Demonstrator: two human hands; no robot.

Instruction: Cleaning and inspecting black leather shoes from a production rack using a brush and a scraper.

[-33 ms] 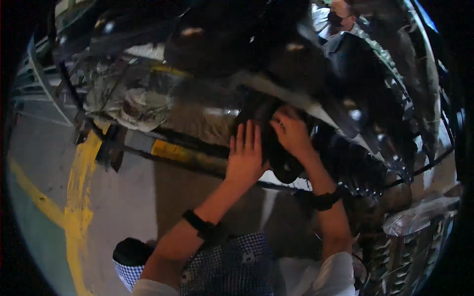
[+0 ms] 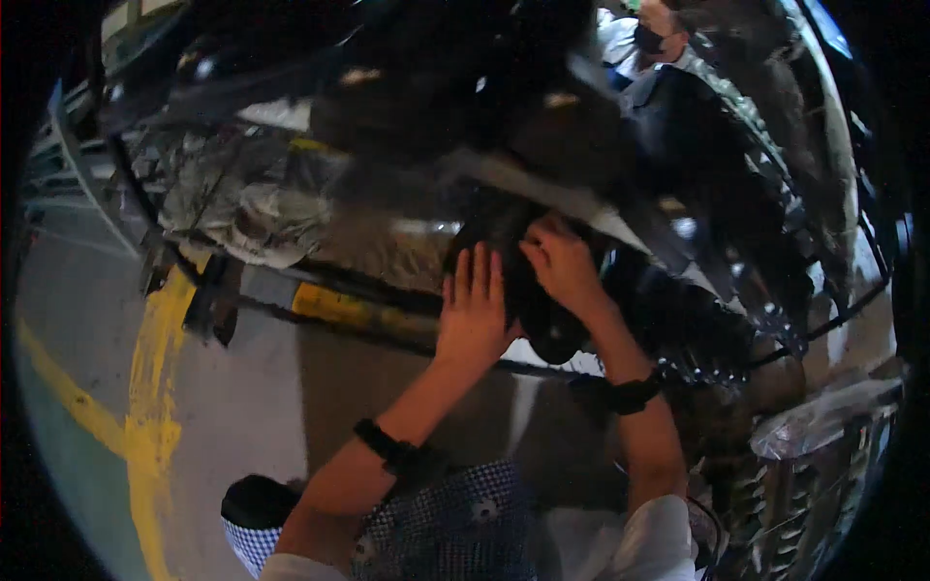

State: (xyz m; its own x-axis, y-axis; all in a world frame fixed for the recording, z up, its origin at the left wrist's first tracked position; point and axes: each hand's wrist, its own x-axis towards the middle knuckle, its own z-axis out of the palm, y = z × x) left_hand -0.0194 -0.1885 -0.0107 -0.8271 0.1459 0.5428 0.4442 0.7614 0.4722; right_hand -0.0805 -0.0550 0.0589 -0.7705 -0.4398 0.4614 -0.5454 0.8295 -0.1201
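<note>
My left hand (image 2: 472, 308) lies flat against a dark, rounded black part (image 2: 554, 337), fingers stretched out and side by side, the thumb toward the part. On the far right side of the same part, my right hand (image 2: 565, 267) has its fingers bent and drawn together. Whatever sits between those fingertips is lost in shadow. Each wrist carries a black band. The black part's far end runs into darkness, so its full shape cannot be made out.
Shiny dark parts (image 2: 678, 320) stand to the right, and a pale bar slants above my hands. Left lies a bundle in clear plastic (image 2: 271, 225). A masked person (image 2: 651, 48) is at the far right. A plastic bag (image 2: 823, 421) rests on a slotted rack. Yellow lines (image 2: 152, 416) mark the floor.
The whole view has shifted slightly, with the scene a little further left. Both hands keep nearly the same pose on the black part.
</note>
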